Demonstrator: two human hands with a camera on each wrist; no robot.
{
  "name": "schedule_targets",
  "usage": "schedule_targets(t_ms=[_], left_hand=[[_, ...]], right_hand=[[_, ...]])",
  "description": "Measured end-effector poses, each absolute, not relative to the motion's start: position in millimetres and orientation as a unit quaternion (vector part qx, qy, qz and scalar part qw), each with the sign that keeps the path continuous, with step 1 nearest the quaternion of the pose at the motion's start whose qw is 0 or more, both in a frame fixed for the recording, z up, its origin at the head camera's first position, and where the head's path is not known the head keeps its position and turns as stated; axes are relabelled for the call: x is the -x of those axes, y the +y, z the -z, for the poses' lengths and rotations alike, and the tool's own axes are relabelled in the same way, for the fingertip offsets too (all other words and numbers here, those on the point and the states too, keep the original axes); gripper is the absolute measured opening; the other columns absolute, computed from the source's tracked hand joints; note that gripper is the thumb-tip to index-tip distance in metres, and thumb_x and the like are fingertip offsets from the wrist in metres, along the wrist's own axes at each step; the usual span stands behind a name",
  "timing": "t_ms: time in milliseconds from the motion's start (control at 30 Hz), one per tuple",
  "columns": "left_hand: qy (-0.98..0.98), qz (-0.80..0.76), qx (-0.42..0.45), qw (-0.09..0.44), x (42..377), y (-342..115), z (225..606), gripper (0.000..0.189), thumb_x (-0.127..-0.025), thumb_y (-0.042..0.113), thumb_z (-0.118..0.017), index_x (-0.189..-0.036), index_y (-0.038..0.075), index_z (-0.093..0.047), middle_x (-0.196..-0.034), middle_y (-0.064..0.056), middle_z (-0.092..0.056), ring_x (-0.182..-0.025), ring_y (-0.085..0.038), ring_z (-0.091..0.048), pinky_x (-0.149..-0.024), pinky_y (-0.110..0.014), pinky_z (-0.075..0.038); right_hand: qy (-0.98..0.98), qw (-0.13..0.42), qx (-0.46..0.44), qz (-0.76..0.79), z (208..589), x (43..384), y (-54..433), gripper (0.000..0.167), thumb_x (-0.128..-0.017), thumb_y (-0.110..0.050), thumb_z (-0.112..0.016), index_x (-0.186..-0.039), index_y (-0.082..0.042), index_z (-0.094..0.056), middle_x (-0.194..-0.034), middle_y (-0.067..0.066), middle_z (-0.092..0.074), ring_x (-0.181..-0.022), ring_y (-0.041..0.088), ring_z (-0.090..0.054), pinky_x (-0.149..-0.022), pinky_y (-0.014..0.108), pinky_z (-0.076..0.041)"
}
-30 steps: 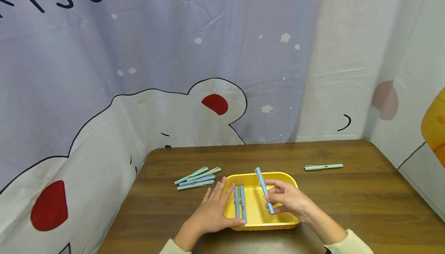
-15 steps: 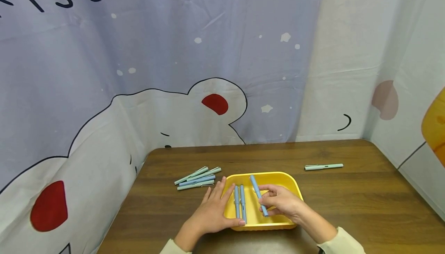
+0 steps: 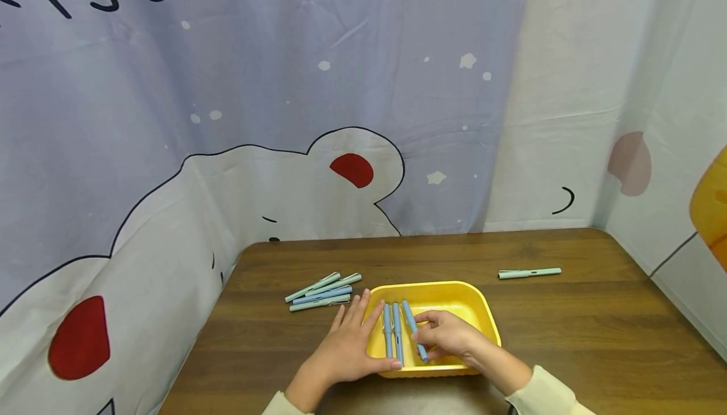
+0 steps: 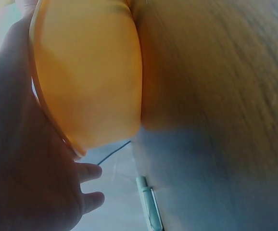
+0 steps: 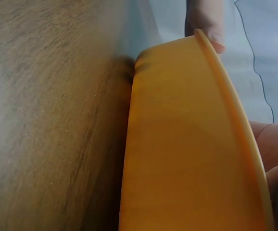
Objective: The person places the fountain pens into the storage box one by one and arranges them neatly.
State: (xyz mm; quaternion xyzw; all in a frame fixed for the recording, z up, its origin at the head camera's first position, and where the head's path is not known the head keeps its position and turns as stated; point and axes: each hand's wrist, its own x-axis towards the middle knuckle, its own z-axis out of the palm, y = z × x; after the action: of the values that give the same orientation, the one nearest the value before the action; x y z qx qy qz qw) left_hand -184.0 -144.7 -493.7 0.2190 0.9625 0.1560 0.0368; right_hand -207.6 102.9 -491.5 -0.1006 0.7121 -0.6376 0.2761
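In the head view my right hand pinches a light-blue pen inside the yellow tray, the pen slightly tilted with its top toward the far left. To its left, two blue pens lie side by side in the tray, a left one and a right one. My left hand rests on the tray's left rim with fingers spread and its thumb at the near edge. Both wrist views mostly show the tray's outer wall; the held pen is hidden there.
Left of the tray, several pens lie in a loose pile: pale-green ones and a blue one. A single pale-green pen lies at the right on the wooden table. A printed curtain hangs behind.
My right hand has moved left and down into the tray, bringing the held blue pen beside the other two. The left hand stays in place on the tray.
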Motion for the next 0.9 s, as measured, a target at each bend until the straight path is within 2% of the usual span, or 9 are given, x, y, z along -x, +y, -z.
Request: schedule_targets(t_ms=[367,667,900], left_hand=[[0.962,-0.150,-0.225,0.035,185,-144,494,0.110,-0.080,0.082,-0.059,-0.163,0.018,-0.024,-0.171,-0.012,-0.001,-0.155,-0.039,-0.011,-0.123,-0.059,-0.012],[0.962,-0.150,-0.227,0.033,184,-144,493,0.110,-0.080,0.082,-0.060,-0.162,0.018,-0.025,-0.170,-0.012,-0.003,-0.155,-0.039,-0.012,-0.123,-0.058,-0.012],[0.962,-0.154,-0.224,0.036,183,-145,492,0.110,-0.080,0.081,-0.060,-0.163,0.018,-0.024,-0.170,-0.013,-0.004,-0.155,-0.039,-0.012,-0.123,-0.059,-0.012]], right_hand=[[0.754,0.258,0.096,0.596,496,206,96,0.062,-0.089,-0.005,-0.069,-0.137,0.021,-0.040,-0.092,0.015,-0.066,-0.072,0.018,-0.066,-0.065,0.032,-0.060],[0.777,0.248,0.088,0.571,498,207,91,0.056,-0.086,-0.004,-0.071,-0.134,0.014,-0.047,-0.086,0.013,-0.065,-0.064,0.018,-0.064,-0.056,0.030,-0.058],[0.802,0.237,0.070,0.544,498,207,87,0.053,-0.084,0.001,-0.072,-0.131,0.009,-0.051,-0.083,0.012,-0.063,-0.061,0.017,-0.064,-0.055,0.032,-0.060]])
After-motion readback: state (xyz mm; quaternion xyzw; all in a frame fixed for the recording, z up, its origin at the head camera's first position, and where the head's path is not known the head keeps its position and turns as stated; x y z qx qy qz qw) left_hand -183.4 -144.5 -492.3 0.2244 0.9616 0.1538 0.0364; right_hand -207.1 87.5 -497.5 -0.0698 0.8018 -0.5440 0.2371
